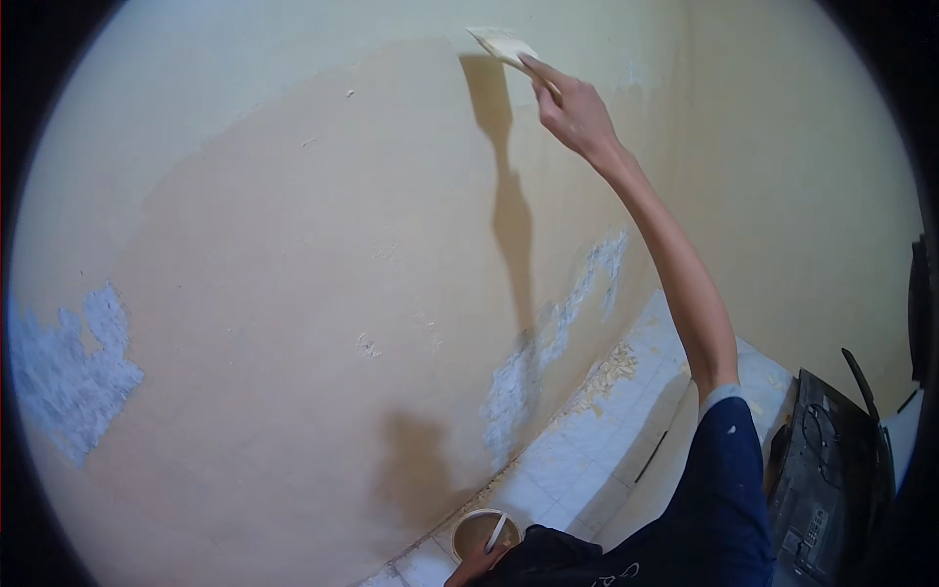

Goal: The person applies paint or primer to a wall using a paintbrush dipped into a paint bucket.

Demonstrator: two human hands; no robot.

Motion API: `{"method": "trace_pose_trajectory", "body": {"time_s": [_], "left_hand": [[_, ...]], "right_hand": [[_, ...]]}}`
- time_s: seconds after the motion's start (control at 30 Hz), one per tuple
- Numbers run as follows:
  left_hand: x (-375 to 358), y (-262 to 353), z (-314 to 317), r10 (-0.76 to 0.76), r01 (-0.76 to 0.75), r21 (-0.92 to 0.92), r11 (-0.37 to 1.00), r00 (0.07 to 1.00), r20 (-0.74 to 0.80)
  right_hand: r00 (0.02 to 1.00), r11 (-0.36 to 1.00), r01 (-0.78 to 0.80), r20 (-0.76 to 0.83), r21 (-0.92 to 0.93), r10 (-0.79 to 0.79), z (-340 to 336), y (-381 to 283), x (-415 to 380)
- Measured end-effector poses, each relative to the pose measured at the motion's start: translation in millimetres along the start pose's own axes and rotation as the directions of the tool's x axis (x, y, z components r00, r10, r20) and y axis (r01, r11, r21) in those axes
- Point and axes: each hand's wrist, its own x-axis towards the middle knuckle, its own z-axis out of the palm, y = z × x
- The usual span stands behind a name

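Observation:
My right hand (pixel 577 115) is raised at the upper part of the wall, its fingers closed round the handle of a wide, flat, cream-coloured paintbrush (pixel 507 45). The brush's broad end is at or very near the wall, along the upper border of a darker tan area (pixel 293 225). At the bottom, my left hand (pixel 476 567) grips the near rim of a round bucket (pixel 457 536), partly cut off by the frame. Brownish contents show inside the bucket. A white stick-like piece (pixel 497 531) lies across its rim, close to my left fingers.
Patches of peeled wall (pixel 73 367) show bluish-white at the left and low near the floor. Cream flakes (pixel 611 377) lie along the foot of the wall on white floor tiles (pixel 562 470). A black flat-screen device (pixel 822 489) with a cable stands at the right.

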Motion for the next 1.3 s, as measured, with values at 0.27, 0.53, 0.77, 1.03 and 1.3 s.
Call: {"method": "trace_pose_trajectory", "body": {"time_s": [0.27,0.53,0.77,1.03,1.3], "left_hand": [[13.8,43.9,17.5,-0.107,0.102,-0.082,0.991,0.993,-0.059],[55.8,37.7,22.2,-0.084,0.085,-0.004,0.996,0.996,0.018],[74.8,63.0,49.2,-0.041,0.040,0.097,0.994,0.999,0.017],[64.9,104.3,49.1,-0.166,0.167,-0.011,0.986,0.985,0.037],[65.0,87.3,43.7,-0.090,0.091,0.004,0.996,0.993,-0.072]], "right_hand": [[0.970,0.988,0.132,0.218,-0.084,-0.111,13.1,21.5,-35.4],[0.942,0.865,-0.304,0.261,0.400,0.210,-18.1,56.3,-53.3],[0.982,0.979,0.104,-0.172,0.176,-0.074,2.4,34.4,-11.4],[0.980,0.982,0.179,0.076,0.064,-0.183,45.8,29.6,7.7],[0.965,0.986,0.156,0.205,0.063,-0.166,-10.8,34.3,-0.7]]}}
